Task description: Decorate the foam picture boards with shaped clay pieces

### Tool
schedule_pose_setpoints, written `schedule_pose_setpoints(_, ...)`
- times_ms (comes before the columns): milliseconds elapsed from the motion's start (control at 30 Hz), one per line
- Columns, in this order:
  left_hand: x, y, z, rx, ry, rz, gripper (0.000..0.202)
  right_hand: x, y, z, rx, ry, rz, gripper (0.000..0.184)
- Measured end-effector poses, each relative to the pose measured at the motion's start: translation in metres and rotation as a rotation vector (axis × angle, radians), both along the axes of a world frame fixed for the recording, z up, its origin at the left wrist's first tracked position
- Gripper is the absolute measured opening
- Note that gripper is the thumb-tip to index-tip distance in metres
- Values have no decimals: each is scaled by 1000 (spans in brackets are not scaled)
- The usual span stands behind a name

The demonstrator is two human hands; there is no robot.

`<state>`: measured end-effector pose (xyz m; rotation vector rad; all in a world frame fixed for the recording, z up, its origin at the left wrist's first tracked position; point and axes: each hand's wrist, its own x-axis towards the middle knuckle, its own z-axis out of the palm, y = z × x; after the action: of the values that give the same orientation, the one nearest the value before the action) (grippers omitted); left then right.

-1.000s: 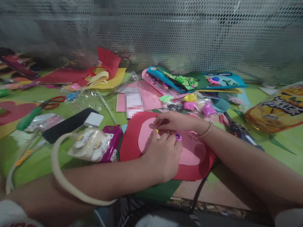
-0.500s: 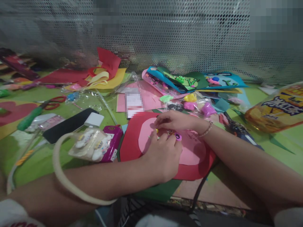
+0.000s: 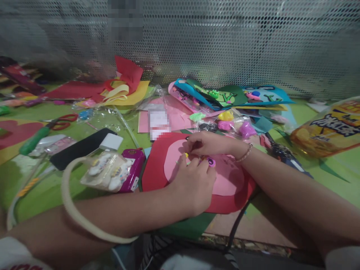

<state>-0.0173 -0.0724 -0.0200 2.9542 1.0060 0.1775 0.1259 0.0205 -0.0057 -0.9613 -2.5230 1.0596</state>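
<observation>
A pink oval sheet (image 3: pixel 229 178) lies on a larger red paper shape (image 3: pixel 154 167) right in front of me. Small clay pieces sit on the pink sheet, among them a purple-pink one with a dark ring (image 3: pixel 210 162). Over the sheet, my left hand (image 3: pixel 194 183) curls its fingers down close to these pieces; whatever is under the fingertips is hidden. Just beyond it, my right hand (image 3: pixel 209 144) has thumb and fingers pinched together above a bit of yellow clay (image 3: pixel 186 155). Anything inside that pinch is too small to make out.
Left of the red shape are a purple case (image 3: pixel 135 165), a black phone (image 3: pixel 84 148) and red-handled scissors (image 3: pixel 66 122). Bagged clay lumps (image 3: pixel 247 130) and decorated paper sheets (image 3: pixel 233 95) lie behind. A drink bottle (image 3: pixel 329 129) rests at right. A perforated metal panel (image 3: pixel 210 41) stands at the back.
The fingers of my right hand have drawn slightly closer together. Both hands otherwise keep nearly the same place over the pink sheet.
</observation>
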Motion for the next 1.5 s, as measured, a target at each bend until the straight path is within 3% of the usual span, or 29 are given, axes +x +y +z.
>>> schedule_pose_setpoints(300, -1, -1, -2, 11, -2, 7, 22, 3, 2, -1, 107, -7, 98, 14)
schedule_pose_setpoints(700, 1, 1, -1, 16, -9, -5, 21, 1, 4, -7, 144, -27, 48, 10)
schedule_pose_setpoints(1067, 0, 0, 2, -17, 17, -1, 23, 4, 6, -5, 72, 8, 75, 10)
schedule_pose_setpoints(1500, 0, -1, 1, -1, 16, -3, 23, 4, 11, -13, 254, -40, 114, 8)
